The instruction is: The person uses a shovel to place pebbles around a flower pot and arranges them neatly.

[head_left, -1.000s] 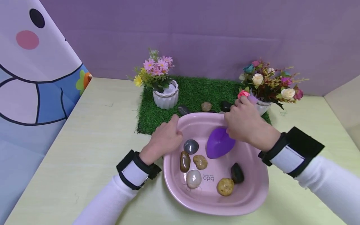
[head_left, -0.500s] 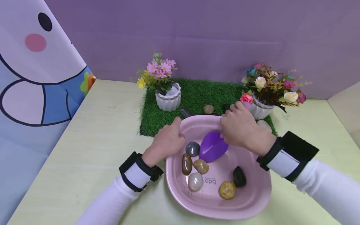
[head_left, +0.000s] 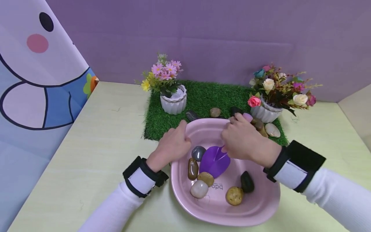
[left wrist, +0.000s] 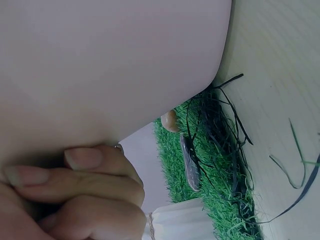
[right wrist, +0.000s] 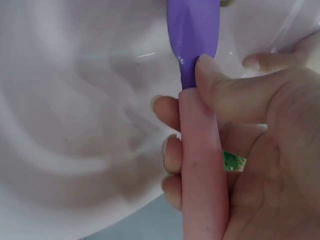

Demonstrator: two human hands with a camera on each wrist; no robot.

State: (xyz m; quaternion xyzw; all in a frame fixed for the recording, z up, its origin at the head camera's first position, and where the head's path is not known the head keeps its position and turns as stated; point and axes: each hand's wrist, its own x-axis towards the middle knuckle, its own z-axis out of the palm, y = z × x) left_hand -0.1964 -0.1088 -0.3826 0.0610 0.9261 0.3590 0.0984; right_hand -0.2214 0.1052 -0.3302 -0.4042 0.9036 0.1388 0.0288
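In the head view, a pink plastic basin [head_left: 226, 217] stands on the table. My left hand [head_left: 173, 144] grips its far-left rim; in the left wrist view the fingers [left wrist: 95, 187] curl against the basin's outer wall. My right hand [head_left: 242, 138] holds a small toy shovel by its pink handle [right wrist: 201, 165], thumb along the neck. The purple shovel blade [head_left: 214, 163] is low in the basin, beside a dark grey stone [head_left: 198, 153] and right at a tan stone [head_left: 206, 179]. A white stone [head_left: 199, 189] touches the tan one, and a long brown stone [head_left: 193, 169] lies left.
A yellowish stone [head_left: 234, 196] and a black stone [head_left: 247, 181] lie at the basin's right. Behind it, a grass mat [head_left: 208, 93] bears several stones, a pot of pink flowers [head_left: 173, 102] and a pot of roses [head_left: 266, 112].
My right hand has drawn the shovel left and toward the body across the basin. The tan and white stones have shifted slightly and now touch. My left hand keeps its hold on the rim.
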